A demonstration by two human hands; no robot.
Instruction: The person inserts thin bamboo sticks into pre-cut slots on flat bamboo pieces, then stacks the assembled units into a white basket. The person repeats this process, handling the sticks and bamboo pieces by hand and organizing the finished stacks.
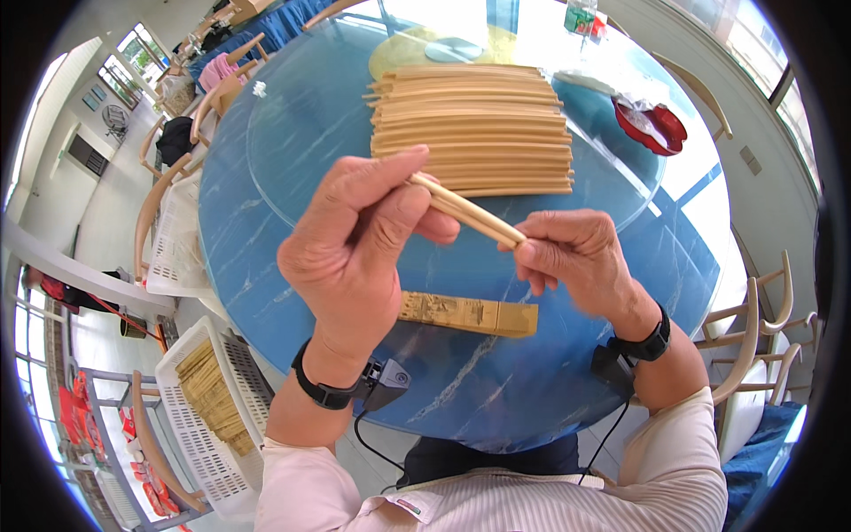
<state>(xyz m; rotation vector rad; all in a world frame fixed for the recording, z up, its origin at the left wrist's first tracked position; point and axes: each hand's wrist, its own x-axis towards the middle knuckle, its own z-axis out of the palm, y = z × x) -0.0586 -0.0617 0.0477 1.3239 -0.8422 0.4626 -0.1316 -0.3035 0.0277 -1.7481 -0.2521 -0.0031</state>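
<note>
A pair of pale wooden chopsticks [473, 213] is held slantwise above the blue marbled table [465, 392]. My left hand [372, 219] grips one end between thumb and fingers, and my right hand [565, 253] pinches the other end. Beyond them a wide stack of similar wooden chopsticks [472, 133] lies side by side on the glass turntable [299, 159]. Below my hands, a flat printed paper sleeve [472, 312] in golden brown rests on the table, its left end partly behind my left hand and wrist.
A red dish [671, 133] with crumpled plastic and a clear bottle [580, 16] stand at the back right. On the left, a white plastic basket [219, 492] holds printed sleeves [209, 392]. Wooden chairs [748, 332] surround the table.
</note>
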